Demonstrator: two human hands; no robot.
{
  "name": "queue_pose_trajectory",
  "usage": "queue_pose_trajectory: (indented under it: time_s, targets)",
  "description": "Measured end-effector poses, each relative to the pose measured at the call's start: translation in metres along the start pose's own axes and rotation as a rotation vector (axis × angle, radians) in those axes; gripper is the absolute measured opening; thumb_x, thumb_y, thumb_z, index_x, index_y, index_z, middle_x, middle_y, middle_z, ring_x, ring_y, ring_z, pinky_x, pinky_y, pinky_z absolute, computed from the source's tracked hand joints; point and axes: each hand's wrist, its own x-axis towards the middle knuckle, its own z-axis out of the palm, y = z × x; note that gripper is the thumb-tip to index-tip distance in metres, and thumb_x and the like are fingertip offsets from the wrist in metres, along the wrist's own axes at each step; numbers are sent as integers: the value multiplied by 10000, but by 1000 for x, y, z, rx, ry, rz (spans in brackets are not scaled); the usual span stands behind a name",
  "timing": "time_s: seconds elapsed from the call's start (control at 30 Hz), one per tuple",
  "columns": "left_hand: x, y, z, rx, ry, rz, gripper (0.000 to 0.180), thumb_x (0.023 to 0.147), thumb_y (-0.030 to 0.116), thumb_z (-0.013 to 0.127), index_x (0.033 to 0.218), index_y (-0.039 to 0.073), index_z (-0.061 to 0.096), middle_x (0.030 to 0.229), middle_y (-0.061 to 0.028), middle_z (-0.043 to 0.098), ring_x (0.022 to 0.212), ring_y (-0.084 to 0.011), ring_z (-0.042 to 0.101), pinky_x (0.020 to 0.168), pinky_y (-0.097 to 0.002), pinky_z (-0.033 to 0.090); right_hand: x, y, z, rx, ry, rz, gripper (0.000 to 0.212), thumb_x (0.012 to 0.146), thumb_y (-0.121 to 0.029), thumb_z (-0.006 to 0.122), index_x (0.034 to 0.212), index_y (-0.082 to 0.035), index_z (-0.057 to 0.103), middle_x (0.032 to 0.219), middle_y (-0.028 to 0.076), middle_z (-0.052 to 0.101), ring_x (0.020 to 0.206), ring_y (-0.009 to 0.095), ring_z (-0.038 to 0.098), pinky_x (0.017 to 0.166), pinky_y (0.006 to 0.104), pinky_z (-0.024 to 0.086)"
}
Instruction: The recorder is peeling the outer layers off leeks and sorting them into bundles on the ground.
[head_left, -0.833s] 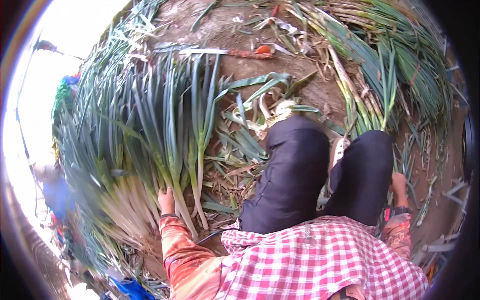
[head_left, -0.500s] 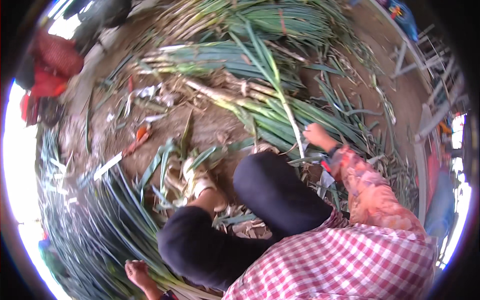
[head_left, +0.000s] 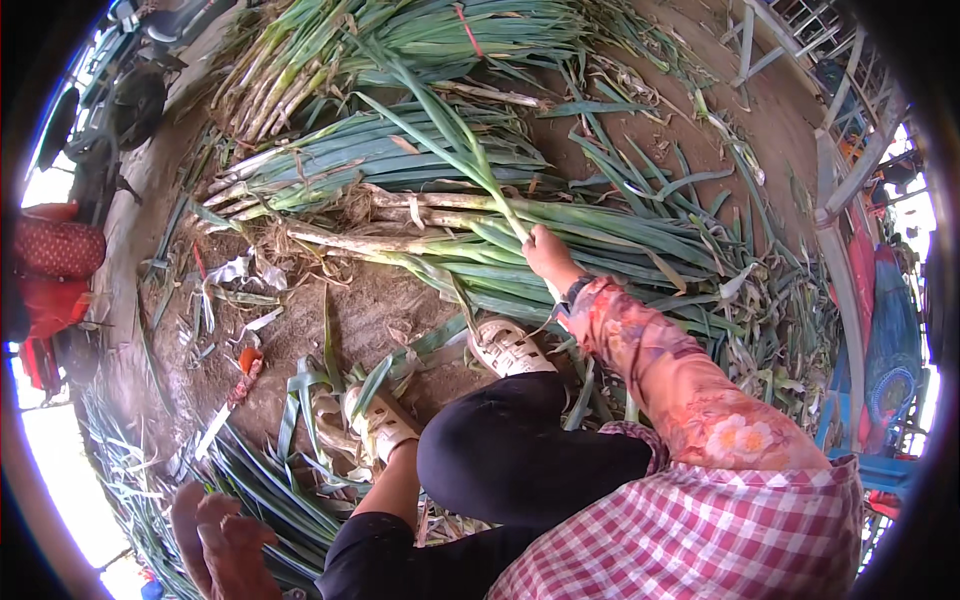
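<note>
A: Where's the single leek [head_left: 487,180]?
B: In the right hand [head_left: 550,258], over the lying leeks [head_left: 640,225] right of the middle of the view. The fingers are clamped on its pale stem.

A: Which way does it point?
B: Its long axis slants from upper left to lower right. The green leaves fork toward the upper left; the pale end comes out below the hand, beside the wrist.

A: And the ones beneath?
B: They run nearly crosswise, pale stems to the left, leaves to the right, so the held one crosses them. The middle bundle [head_left: 400,155], farther up on the ground [head_left: 360,330], also has its leaves to the right.

A: The left hand [head_left: 228,550]?
B: At the lower left, near the leek pile [head_left: 290,510], fingers apart and loosely bent.
</note>
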Motion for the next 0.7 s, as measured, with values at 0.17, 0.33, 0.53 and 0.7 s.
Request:
queue_pose_trajectory:
  time_s: [0.17, 0.33, 0.53, 0.7]
  targets:
    - [20, 9, 57, -190, -77, -79, 303, 807, 114, 478, 1080, -2, 410, 838, -69, 503, 577, -92, 490, 511, -200, 415, -47, -71, -73, 735, -247, -38, 148, 837, -187, 451, 786, -48, 452, 585, 33, 460, 462, 121, 439, 397, 237, 355]
    - [50, 10, 102, -337, -343, -143, 285, 802, 111, 473, 1042, -42, 458, 852, -110, 539, 746, -189, 565, 655, -265, 463, -118, -119, -150, 1018, -513, -110, 202, 867, -199, 420, 741, -43, 444, 546, -15, 413, 424, 37, 373, 347, 170, 302]
    - [76, -20, 139, -666, -461, -304, 392, 819, 178, 496, 1142, -10, 377, 1029, -142, 500, 916, -246, 514, 797, -350, 427, -179, -148, -187, 1129, -774, -199, 190, 865, -194, 411, 862, -22, 493, 647, 32, 478, 479, 80, 436, 372, 186, 345]
    - [63, -9, 131, -981, -417, 61, 290, 785, 174, 540, 1028, 31, 474, 968, -89, 538, 901, -194, 520, 792, -334, 415, -193, -160, -184, 1167, -1105, -61, 292, 861, -256, 426, 927, 13, 518, 698, 61, 527, 561, 93, 497, 428, 187, 401]
